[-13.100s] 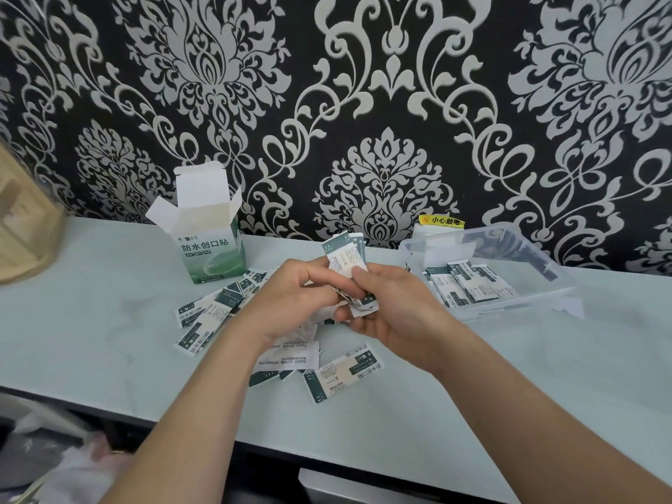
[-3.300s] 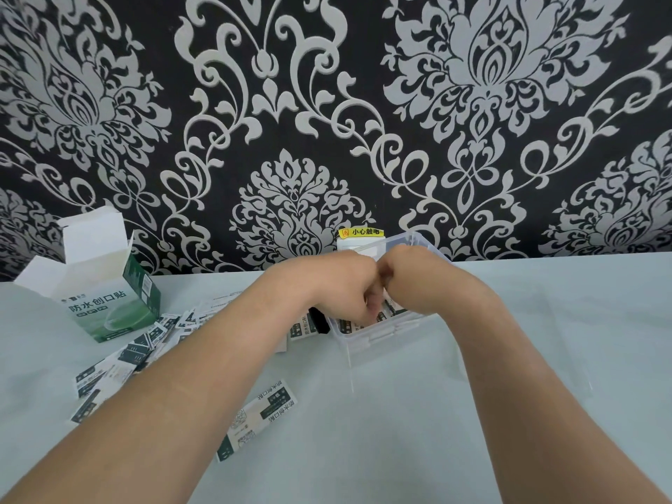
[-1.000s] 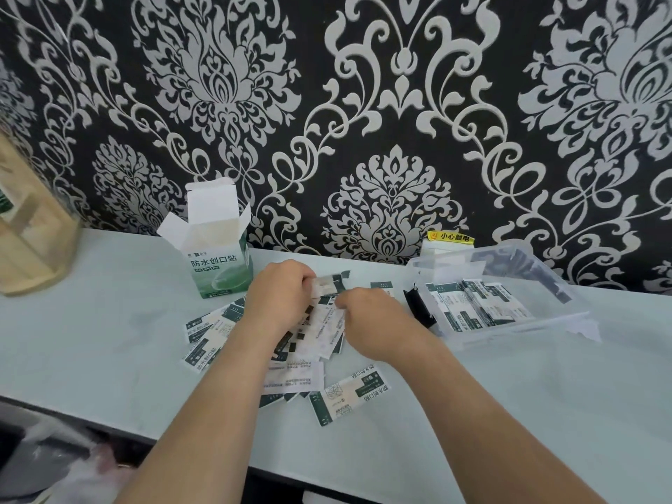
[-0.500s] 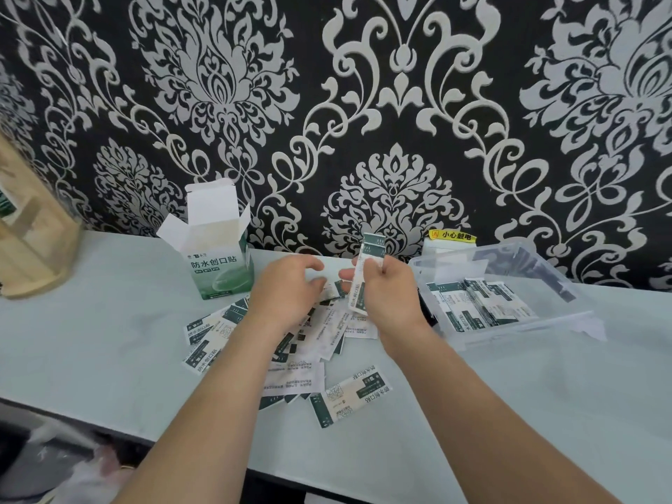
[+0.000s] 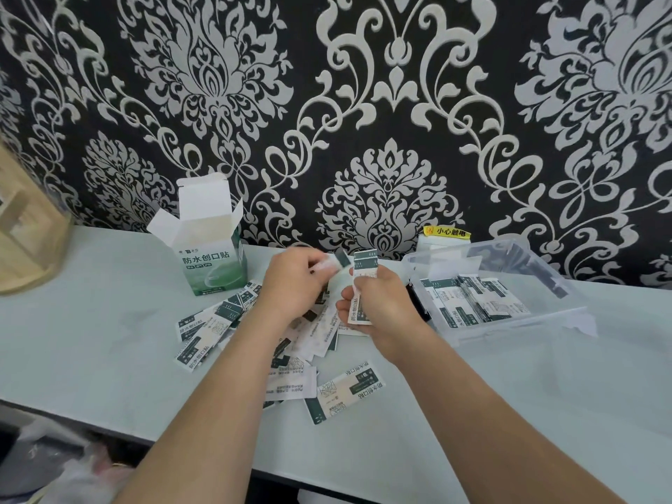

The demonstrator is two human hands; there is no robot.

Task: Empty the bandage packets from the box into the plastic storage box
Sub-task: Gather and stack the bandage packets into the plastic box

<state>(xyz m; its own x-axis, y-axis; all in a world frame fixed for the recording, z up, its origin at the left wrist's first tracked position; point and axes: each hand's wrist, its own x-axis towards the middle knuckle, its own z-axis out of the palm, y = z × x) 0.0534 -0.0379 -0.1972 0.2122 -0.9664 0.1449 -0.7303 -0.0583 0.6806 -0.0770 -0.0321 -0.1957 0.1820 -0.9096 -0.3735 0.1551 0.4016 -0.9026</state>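
Bandage packets (image 5: 214, 323) are scattered all over the pale desk (image 5: 91, 321), lower middle of the frame. The clear plastic storage box (image 5: 509, 325) at right already has stored packets (image 5: 472, 300) lying flat inside. The green bandage box (image 5: 211, 263) stands open, left of centre. The left hand (image 5: 294, 285) grip pinches a blurry packet (image 5: 332, 263), and the right hand (image 5: 381, 303) grip is curled round an upright packet (image 5: 363, 285).

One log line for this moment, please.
left hand: pinches blurred packet | right hand: grips upright packet | storage box: part-filled | table: loose packets | carton: open
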